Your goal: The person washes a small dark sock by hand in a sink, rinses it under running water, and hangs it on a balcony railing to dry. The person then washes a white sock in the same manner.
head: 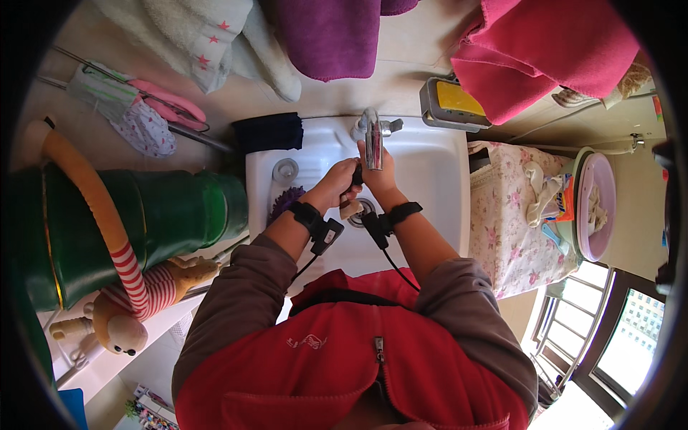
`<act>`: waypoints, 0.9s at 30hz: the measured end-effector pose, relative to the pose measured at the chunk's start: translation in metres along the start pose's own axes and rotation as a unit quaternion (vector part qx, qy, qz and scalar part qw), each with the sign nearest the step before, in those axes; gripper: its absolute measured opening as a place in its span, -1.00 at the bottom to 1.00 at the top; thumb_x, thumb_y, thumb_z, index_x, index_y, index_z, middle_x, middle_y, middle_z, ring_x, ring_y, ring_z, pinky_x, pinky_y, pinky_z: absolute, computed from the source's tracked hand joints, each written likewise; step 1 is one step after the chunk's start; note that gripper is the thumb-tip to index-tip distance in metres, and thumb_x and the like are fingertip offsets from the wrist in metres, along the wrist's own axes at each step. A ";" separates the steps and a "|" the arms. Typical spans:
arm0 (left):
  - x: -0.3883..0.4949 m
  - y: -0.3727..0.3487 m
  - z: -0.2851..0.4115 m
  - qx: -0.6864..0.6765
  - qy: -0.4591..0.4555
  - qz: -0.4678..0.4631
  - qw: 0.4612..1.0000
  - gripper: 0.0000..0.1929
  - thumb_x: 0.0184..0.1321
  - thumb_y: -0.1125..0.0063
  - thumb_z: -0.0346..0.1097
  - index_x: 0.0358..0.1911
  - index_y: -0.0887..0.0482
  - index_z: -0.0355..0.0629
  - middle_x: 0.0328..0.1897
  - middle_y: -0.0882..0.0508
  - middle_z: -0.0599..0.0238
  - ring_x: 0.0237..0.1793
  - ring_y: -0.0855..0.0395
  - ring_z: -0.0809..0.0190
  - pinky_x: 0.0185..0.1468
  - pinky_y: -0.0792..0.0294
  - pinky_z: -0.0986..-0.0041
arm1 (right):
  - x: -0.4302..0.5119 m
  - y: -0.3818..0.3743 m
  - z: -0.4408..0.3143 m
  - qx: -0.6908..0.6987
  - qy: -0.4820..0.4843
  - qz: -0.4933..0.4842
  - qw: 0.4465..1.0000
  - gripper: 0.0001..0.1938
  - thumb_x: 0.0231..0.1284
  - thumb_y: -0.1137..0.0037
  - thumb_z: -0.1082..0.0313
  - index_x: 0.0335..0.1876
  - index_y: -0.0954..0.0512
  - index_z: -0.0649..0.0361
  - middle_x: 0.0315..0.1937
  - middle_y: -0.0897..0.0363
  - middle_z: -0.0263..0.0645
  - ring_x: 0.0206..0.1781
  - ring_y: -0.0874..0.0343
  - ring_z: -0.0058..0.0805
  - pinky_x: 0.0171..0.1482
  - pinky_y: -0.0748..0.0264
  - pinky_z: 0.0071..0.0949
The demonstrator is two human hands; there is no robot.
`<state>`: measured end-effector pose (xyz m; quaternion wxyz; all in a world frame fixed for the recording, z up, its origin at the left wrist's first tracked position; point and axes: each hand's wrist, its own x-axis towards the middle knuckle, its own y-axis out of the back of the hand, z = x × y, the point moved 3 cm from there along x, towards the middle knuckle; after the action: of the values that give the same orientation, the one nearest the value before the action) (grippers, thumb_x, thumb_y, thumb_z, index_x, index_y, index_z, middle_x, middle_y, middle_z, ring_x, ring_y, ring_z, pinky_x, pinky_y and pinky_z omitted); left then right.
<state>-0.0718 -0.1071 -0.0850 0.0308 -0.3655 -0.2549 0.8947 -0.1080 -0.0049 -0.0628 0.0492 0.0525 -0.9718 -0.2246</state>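
Note:
Over a white sink (430,177), under the chrome faucet (374,141), my two hands are close together. My left hand (339,181) is closed around a small dark cloth item (357,174) that has a beige part (351,209) hanging below, above the drain (361,210). My right hand (379,173) meets the same item from the other side, partly hidden behind the spout. The item looks like a sock, though the fingers cover most of it. Whether water runs cannot be told.
A dark folded cloth (269,132) lies over the sink's back left corner. A clear round dish (285,170) and a purple scrubber (286,201) sit on the left side. A soap holder (457,105) hangs at the back right; a flowered cloth (505,215) covers something to the right.

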 end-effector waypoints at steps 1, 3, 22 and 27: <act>-0.001 -0.001 0.001 0.003 0.000 0.020 1.000 -0.72 0.38 0.23 -0.10 -0.32 -0.51 -0.07 -0.55 -0.54 0.28 -0.77 -0.39 0.44 -0.79 -0.12 0.64 | 0.001 -0.001 0.003 0.020 -0.014 -0.029 0.999 -0.69 0.16 -0.10 0.08 -0.25 -0.54 0.21 -0.42 -0.55 0.10 -0.34 -0.57 0.08 -0.30 -0.48 -0.16; -0.003 -0.002 0.005 -0.053 -0.021 0.020 0.998 -0.73 0.37 0.23 -0.09 -0.33 -0.49 -0.06 -0.56 -0.50 0.34 -0.76 -0.34 0.42 -0.76 -0.13 0.60 | -0.006 -0.005 0.006 0.048 -0.048 -0.069 0.995 -0.67 0.17 -0.08 0.06 -0.26 -0.55 0.22 -0.48 -0.54 0.12 -0.33 -0.58 0.06 -0.28 -0.47 -0.16; -0.009 -0.004 0.013 -0.138 -0.114 0.004 0.984 -0.68 0.38 0.25 0.00 -0.27 -0.47 -0.07 -0.65 -0.40 0.35 -0.81 -0.23 0.42 -0.77 -0.08 0.58 | -0.001 -0.015 -0.018 -0.037 0.228 -0.012 0.973 -0.66 0.26 -0.03 0.07 -0.45 -0.53 0.22 -0.58 -0.53 0.00 -0.42 -0.53 0.12 -0.39 -0.42 -0.19; -0.027 0.002 0.016 0.006 -0.019 -0.030 0.999 -0.77 0.38 0.16 -0.06 -0.26 -0.41 -0.04 -0.63 -0.43 0.32 -0.75 -0.35 0.40 -0.68 -0.19 0.64 | 0.014 -0.010 0.025 0.169 -0.138 -0.119 0.969 -0.66 0.28 0.00 0.09 -0.37 -0.51 0.27 -0.57 -0.54 -0.16 -0.60 -0.48 -0.28 -0.50 -0.36 -0.34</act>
<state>-0.0625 -0.1227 -0.0588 0.0547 -0.3403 -0.2613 0.9017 -0.1242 -0.0046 -0.0887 -0.1220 0.1437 -0.9798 -0.0666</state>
